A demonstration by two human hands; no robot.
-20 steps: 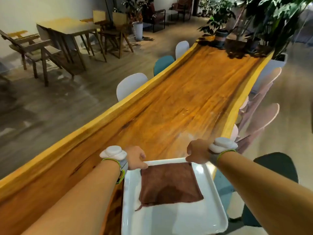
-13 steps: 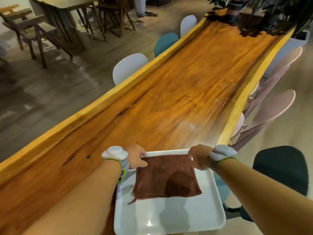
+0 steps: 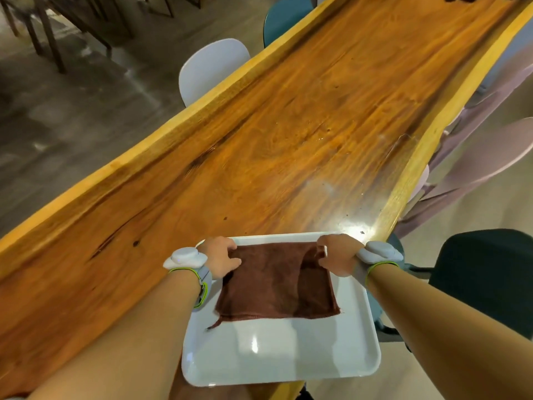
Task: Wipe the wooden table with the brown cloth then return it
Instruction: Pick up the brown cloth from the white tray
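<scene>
A brown cloth (image 3: 277, 287) lies spread flat in a white tray (image 3: 282, 356) at the near end of the long wooden table (image 3: 288, 134). My left hand (image 3: 223, 256) pinches the cloth's far left corner. The far right corner is gripped by my right hand (image 3: 337, 256). Both hands sit at the tray's far rim, and each wrist carries a grey band. A loose thread hangs from the cloth's near left corner.
A white chair (image 3: 210, 67) and a teal chair (image 3: 285, 15) stand along the table's left side. Pale pink chairs (image 3: 487, 151) line the right side, and a dark chair (image 3: 487, 272) stands by the near right corner. Small crumbs speckle the glossy surface near the right edge.
The view has tilted down and moved closer to the table. Both hands stay at the cloth's far corners, and the cloth sits slightly farther forward in the tray.
</scene>
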